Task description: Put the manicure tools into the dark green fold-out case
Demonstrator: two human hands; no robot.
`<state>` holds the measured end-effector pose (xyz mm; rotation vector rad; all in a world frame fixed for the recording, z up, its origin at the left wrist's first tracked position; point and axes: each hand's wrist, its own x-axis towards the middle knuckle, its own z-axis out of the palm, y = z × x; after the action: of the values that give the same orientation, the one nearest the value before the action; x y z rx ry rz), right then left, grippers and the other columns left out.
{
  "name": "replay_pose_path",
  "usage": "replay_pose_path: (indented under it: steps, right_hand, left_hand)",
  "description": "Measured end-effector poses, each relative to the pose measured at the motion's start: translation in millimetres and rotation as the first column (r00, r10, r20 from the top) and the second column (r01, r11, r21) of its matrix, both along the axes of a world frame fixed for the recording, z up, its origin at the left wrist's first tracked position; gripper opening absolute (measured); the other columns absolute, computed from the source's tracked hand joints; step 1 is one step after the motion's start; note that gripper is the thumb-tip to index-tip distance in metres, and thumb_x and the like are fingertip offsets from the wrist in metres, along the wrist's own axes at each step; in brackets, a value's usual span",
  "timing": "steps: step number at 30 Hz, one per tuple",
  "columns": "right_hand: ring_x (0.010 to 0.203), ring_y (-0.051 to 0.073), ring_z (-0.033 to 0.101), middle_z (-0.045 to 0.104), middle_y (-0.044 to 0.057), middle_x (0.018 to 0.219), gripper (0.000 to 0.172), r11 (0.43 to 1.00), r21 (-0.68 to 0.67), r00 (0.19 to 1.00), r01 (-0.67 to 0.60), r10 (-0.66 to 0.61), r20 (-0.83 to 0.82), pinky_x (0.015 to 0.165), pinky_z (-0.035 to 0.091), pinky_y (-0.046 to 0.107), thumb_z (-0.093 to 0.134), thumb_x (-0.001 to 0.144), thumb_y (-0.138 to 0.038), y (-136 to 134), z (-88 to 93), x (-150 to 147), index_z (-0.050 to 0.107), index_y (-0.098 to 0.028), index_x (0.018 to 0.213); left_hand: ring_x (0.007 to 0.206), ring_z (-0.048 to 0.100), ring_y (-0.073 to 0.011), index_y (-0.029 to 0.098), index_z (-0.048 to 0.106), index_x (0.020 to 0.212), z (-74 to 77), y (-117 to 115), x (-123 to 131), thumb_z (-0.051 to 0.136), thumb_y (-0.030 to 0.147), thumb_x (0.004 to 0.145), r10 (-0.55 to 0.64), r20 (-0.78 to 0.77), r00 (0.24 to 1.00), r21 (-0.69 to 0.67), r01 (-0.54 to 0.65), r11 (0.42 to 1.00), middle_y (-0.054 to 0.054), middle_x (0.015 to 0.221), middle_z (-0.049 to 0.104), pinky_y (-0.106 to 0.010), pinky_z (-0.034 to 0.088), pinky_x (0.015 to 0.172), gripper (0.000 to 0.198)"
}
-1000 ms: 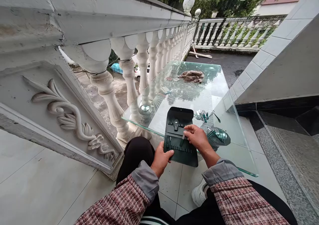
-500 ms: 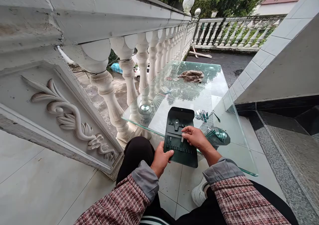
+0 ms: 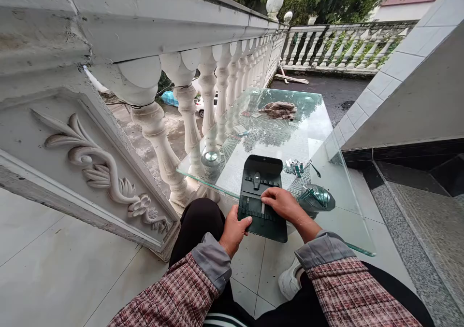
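My left hand (image 3: 235, 225) is closed on the left edge of an open black manicure case (image 3: 268, 228), thumb on top. Rows of elastic loops run across the inside of the case. A black-handled tool (image 3: 257, 180) sits in the upper part, and a slim tool (image 3: 248, 204) stands in the lower loops at the left. My right hand (image 3: 281, 202) pinches a small flat metal tool (image 3: 263, 208), upright against the lower row of loops. Whether its lower end is inside a loop I cannot tell.
A glass table (image 3: 232, 172) stands ahead, bearing several small metal tools (image 3: 295, 167), a glass dish (image 3: 317, 199) of thin tools, a crumpled brown cloth (image 3: 278, 109) and a small packet (image 3: 241, 130). A white balustrade (image 3: 150, 124) runs along the left; a tiled wall (image 3: 380, 90) is at the right.
My right hand has moved slightly left and down, bringing the flat metal tool down to the lower loops. The left hand and the case stay nearly still.
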<state>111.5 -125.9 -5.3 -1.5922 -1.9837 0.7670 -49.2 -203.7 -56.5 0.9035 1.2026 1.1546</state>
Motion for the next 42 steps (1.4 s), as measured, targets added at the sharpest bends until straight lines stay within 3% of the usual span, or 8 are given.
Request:
replay_pose_path:
  steps: [15, 22, 29, 36, 42]
  right_hand:
    - [0.069, 0.014, 0.052, 0.058, 0.000, 0.074, 0.005, 0.996, 0.009, 0.993, -0.086, 0.085, 0.084, 0.065, 0.037, 0.026, 0.057, 0.068, -0.022, -9.1, 0.7, 0.6, 0.060, -0.021, 0.072]
    - [0.064, 0.011, 0.049, 0.055, -0.002, 0.079, 0.023, 0.982, -0.022, 0.980, -0.186, 0.187, 0.072, 0.061, 0.039, 0.025, 0.066, 0.060, -0.021, -18.4, 4.9, 3.9, 0.060, -0.022, 0.082]
    - [0.067, 0.012, 0.050, 0.054, 0.001, 0.086, 0.019, 0.991, 0.027, 0.985, -0.128, 0.124, 0.121, 0.066, 0.041, 0.028, 0.059, 0.069, -0.023, -22.8, 1.5, 4.5, 0.057, -0.022, 0.088]
    - [0.098, 0.021, 0.049, 0.053, 0.005, 0.105, 0.042, 0.956, 0.080, 0.949, -0.283, 0.266, 0.171, 0.083, 0.041, 0.033, 0.069, 0.061, -0.027, -40.3, 4.9, 13.8, 0.056, -0.022, 0.100]
    - [0.101, 0.024, 0.047, 0.053, 0.007, 0.106, 0.041, 0.969, 0.142, 0.962, -0.201, 0.168, 0.214, 0.085, 0.040, 0.036, 0.070, 0.061, -0.026, -49.9, -6.1, 7.4, 0.056, -0.021, 0.099]
  left_hand:
    - [0.054, 0.045, -0.0071, 0.016, 0.049, 0.094, -0.3, 0.7, 0.8, 0.059, 0.019, 0.067, 0.027, 0.011, 1.000, 0.001, -0.027, 1.000, 0.003, 0.072, 0.050, -0.014, 0.033, 0.039, 0.028]
    - [0.054, 0.046, -0.0074, 0.016, 0.049, 0.093, 1.1, 0.6, 0.8, 0.060, 0.019, 0.067, 0.027, 0.016, 1.000, -0.003, -0.027, 1.000, 0.003, 0.071, 0.051, -0.014, 0.033, 0.039, 0.028]
    - [0.053, 0.046, -0.0081, 0.016, 0.049, 0.092, 3.2, 0.7, 1.2, 0.060, 0.019, 0.067, 0.035, 0.017, 0.999, -0.014, -0.035, 0.999, 0.003, 0.071, 0.050, -0.015, 0.033, 0.037, 0.027]
    - [0.051, 0.044, -0.0074, 0.016, 0.048, 0.091, 3.6, 1.4, 1.3, 0.060, 0.020, 0.067, 0.055, 0.041, 0.998, -0.006, -0.055, 0.998, 0.003, 0.069, 0.050, -0.015, 0.032, 0.037, 0.027]
    - [0.052, 0.045, -0.0070, 0.017, 0.047, 0.091, 3.4, 1.0, 2.0, 0.060, 0.020, 0.067, 0.043, 0.063, 0.997, -0.001, -0.043, 0.999, 0.003, 0.071, 0.050, -0.015, 0.032, 0.037, 0.027]
